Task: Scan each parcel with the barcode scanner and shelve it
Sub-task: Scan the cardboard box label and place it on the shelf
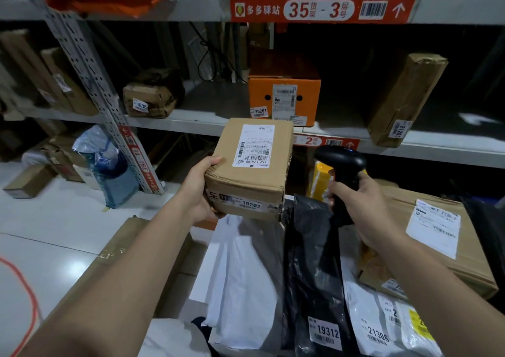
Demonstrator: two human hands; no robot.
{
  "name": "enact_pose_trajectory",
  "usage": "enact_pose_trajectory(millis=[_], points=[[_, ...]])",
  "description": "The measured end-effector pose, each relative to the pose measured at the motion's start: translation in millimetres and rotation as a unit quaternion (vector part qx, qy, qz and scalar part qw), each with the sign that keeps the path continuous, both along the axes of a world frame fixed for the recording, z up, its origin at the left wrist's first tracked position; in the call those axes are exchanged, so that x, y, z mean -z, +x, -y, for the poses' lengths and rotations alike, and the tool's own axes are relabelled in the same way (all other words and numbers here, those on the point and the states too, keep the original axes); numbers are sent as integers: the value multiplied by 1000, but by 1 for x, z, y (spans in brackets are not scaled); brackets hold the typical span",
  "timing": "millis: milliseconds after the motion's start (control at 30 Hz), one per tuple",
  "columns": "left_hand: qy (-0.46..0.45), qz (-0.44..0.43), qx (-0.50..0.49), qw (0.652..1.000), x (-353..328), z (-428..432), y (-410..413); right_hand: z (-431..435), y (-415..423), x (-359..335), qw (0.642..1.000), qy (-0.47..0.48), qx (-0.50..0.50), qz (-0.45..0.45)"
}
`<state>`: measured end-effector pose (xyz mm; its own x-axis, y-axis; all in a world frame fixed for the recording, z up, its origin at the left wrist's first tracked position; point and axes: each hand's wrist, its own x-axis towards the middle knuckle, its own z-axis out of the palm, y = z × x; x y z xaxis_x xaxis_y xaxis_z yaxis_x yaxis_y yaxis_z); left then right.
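Note:
My left hand (199,189) grips a small brown cardboard parcel (262,176) by its left side, holding it up in front of the shelf. A white shipping label faces up and a sticker reading 19202 shows on its near face. My right hand (360,209) is curled round the handle of a black barcode scanner (341,162), just right of the parcel, its head level with the parcel's top. The grey metal shelf (207,105) behind holds several labelled boxes.
On the shelf stand a dented brown box (153,94), an orange box marked 20201 (284,96) and a tall brown parcel marked 21205 (401,96). Below my hands lie white and black mailer bags (314,274) and a large brown box (437,241). Boxes and bags sit on the floor at left.

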<state>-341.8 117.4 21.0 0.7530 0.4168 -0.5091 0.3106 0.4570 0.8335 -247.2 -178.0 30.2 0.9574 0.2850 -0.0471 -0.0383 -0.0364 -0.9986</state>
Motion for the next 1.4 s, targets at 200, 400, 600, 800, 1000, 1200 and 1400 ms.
enact_pose_trajectory(millis=[200, 400, 600, 800, 1000, 1200, 1400], points=[[2, 3, -38, 999, -5, -31, 2, -21, 14, 4, 1000, 12, -13, -16], [4, 14, -61, 998, -2, -70, 6, -76, 27, 10, 999, 44, -17, -9], [6, 19, -58, 998, -3, -102, 22, -152, 27, 10, 997, 62, -37, 7], [-10, 30, -60, 998, -2, -125, 44, -202, 26, 7, 997, 74, -28, 12], [-13, 26, -79, 996, 0, -154, 55, -241, 37, 6, 997, 72, -34, 10], [-4, 14, -93, 996, -8, -182, 71, -285, 60, 14, 997, 56, -45, 18], [19, 20, -79, 996, -20, -204, 99, -313, 94, 20, 997, 73, -35, 19]])
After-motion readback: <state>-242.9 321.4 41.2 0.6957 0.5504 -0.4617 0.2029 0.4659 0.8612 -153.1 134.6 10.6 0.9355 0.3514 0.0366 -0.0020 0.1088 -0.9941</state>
